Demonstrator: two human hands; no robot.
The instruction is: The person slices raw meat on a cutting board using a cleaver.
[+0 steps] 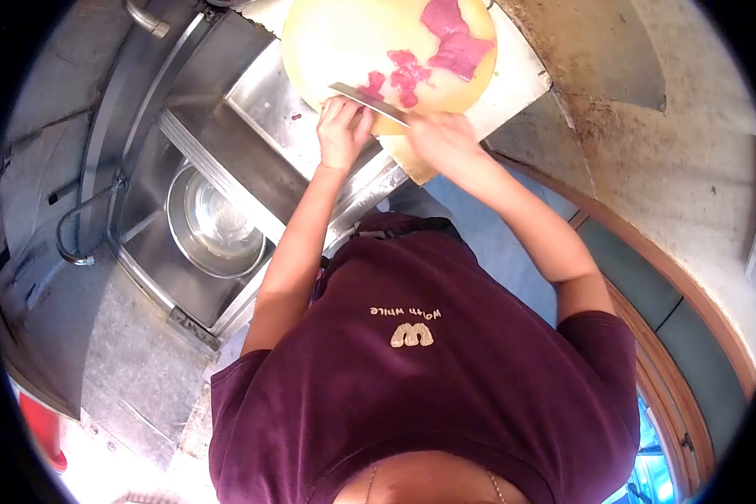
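Red meat (406, 77) lies on the round board (336, 38), smaller pieces nearer the blade, perhaps for easy reach. The right hand (442, 139) is closed around the handle of the knife (368, 102); the left hand (343, 133) curls beside it, probably steadying, though whether it pinches anything cannot be told.

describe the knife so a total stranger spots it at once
Find the round yellow cutting board at the top. Near its lower edge, the right hand grips the knife. Its long, straight blade stands out from the ragged red meat.
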